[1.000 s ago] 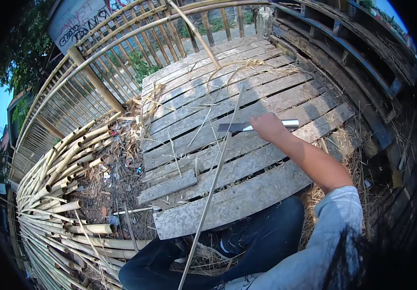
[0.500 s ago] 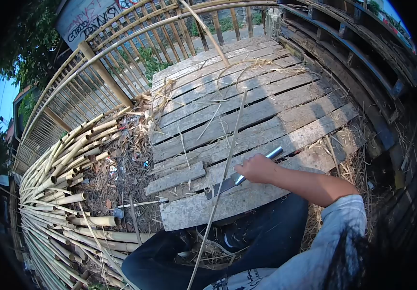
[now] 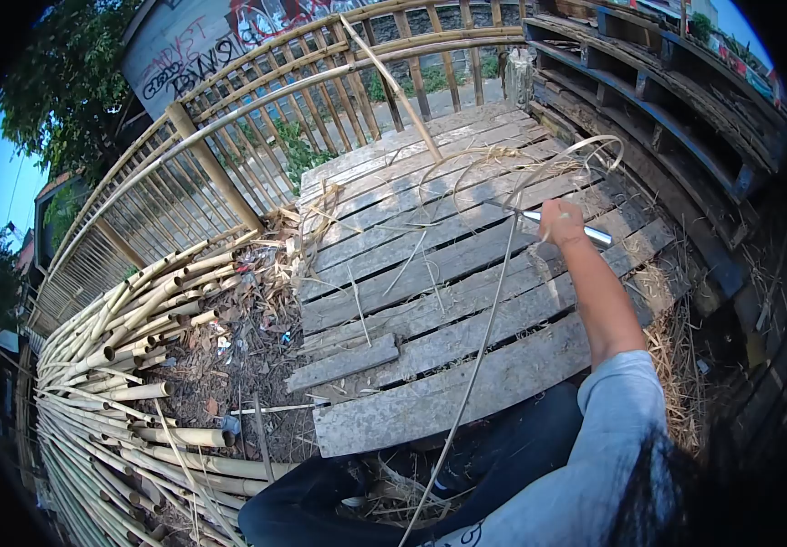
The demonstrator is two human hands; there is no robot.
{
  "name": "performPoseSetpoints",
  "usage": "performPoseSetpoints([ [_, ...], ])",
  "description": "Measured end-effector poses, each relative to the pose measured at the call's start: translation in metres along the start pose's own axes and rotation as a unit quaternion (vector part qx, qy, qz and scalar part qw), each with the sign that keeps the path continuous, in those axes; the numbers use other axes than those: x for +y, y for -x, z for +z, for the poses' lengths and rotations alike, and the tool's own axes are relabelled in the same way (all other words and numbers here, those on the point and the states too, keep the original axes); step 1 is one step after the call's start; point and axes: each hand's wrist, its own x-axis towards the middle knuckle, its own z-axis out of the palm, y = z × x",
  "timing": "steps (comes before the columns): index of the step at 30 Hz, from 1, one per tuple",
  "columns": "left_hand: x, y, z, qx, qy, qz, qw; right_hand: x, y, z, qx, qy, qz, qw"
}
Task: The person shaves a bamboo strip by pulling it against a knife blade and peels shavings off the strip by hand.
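My right hand is closed around the shiny metal handle of a knife over the far right part of the wooden slat platform. Its blade points left and meets the upper part of a long, thin bamboo strip. That strip runs from the bottom of the view, past my knee, up to the blade. Beyond the blade a pale thin sliver arches up and curls over to the right. My left hand is out of view.
Cut bamboo poles are piled at the left. A bamboo fence runs behind the platform, with a pole leaning on it. Stacked pallets stand at the right. A loose board and shavings lie on the slats.
My right hand and the knife have moved up and away along the bamboo strip, from the near slats to the far right. A curled sliver now rises at the strip's far end.
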Motion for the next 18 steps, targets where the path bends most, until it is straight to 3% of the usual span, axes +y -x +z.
performPoseSetpoints([
  [3, 0.004, -0.005, 0.000, -0.008, -0.001, 0.002, 1.000, 0.019, 0.001, -0.005, -0.037, -0.035, 0.039, 0.998],
  [5, 0.007, -0.007, 0.001, -0.007, -0.001, 0.008, 1.000, 0.023, -0.009, -0.002, -0.161, -0.003, -0.012, 0.987],
  [6, 0.006, -0.007, 0.001, -0.006, -0.001, 0.011, 1.000, 0.029, -0.011, 0.002, -0.176, 0.004, -0.019, 0.984],
  [9, 0.007, -0.008, 0.003, -0.004, 0.010, 0.019, 1.000, 0.039, 0.001, -0.004, -0.134, -0.007, 0.033, 0.990],
  [11, 0.007, -0.008, 0.005, -0.003, 0.014, 0.026, 1.000, 0.057, -0.020, 0.027, -0.049, 0.009, 0.114, 0.992],
  [13, 0.005, -0.007, 0.006, 0.001, 0.022, 0.032, 0.999, 0.083, -0.020, 0.003, 0.005, -0.056, 0.191, 0.980],
  [15, 0.000, -0.005, 0.007, 0.002, 0.030, 0.030, 0.999, 0.093, -0.010, -0.034, -0.001, -0.045, 0.171, 0.984],
  [18, -0.003, -0.005, 0.005, 0.003, 0.034, 0.027, 0.999, 0.101, 0.012, -0.026, -0.026, -0.051, 0.129, 0.990],
])
